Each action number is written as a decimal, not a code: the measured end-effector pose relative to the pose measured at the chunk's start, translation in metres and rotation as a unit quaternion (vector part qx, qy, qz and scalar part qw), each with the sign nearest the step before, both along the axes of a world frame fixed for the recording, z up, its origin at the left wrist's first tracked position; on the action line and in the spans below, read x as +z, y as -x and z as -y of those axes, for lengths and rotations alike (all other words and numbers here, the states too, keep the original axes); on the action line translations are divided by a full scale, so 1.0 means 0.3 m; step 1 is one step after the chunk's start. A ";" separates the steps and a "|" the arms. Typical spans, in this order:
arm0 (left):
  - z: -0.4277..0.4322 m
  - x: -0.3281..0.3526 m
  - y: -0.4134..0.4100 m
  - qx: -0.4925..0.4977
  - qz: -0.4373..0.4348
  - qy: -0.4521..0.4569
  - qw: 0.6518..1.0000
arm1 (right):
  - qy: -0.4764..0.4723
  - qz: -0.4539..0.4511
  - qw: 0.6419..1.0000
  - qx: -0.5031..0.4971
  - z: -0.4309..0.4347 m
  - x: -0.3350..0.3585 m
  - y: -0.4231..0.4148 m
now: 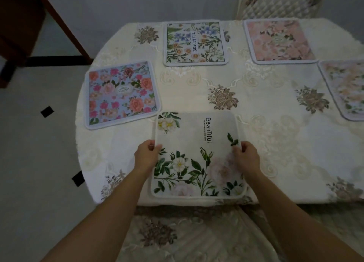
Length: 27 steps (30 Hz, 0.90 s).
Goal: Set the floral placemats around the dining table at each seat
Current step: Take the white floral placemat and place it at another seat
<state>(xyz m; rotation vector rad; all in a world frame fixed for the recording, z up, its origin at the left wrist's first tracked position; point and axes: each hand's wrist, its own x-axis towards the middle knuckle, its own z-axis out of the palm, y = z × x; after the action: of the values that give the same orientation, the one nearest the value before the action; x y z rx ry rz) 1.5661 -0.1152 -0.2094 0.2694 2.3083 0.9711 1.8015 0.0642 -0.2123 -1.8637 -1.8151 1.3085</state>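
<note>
Head view: the left hand (146, 154) and right hand (245, 155) are pinching opposite side edges of a white floral placemat (198, 155), fingers closed on it, at the desk's (275, 143) near edge. It is lying squarely between both hands, equally near each, while 4 placemats are lying at other seats.

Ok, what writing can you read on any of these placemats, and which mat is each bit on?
"BeauTiful": white placemat held at its side edges by the left hand and right hand.
Small line beside it: too small to read.
"BEAUTIFUL": green-bordered placemat on the far side.
Oval label at the centre of the blue rose placemat: blurred, unreadable.
Pink placemat and the cut-off placemat at right: no text visible.
</note>
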 end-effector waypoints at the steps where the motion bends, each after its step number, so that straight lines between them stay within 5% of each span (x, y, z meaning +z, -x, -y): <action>1: 0.002 -0.002 0.000 -0.011 -0.005 0.006 1.000 | -0.003 0.005 1.000 -0.003 -0.002 -0.001 -0.004; 27: 0.028 0.012 0.003 -0.046 -0.067 0.042 0.996 | -0.019 0.020 0.999 -0.028 0.004 -0.006 -0.018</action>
<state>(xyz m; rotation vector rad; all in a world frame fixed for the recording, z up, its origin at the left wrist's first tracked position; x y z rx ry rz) 1.5653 -0.1237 -0.2058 0.4135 2.4278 0.8312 1.8069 0.0630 -0.2141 -1.9194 -1.7794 1.2179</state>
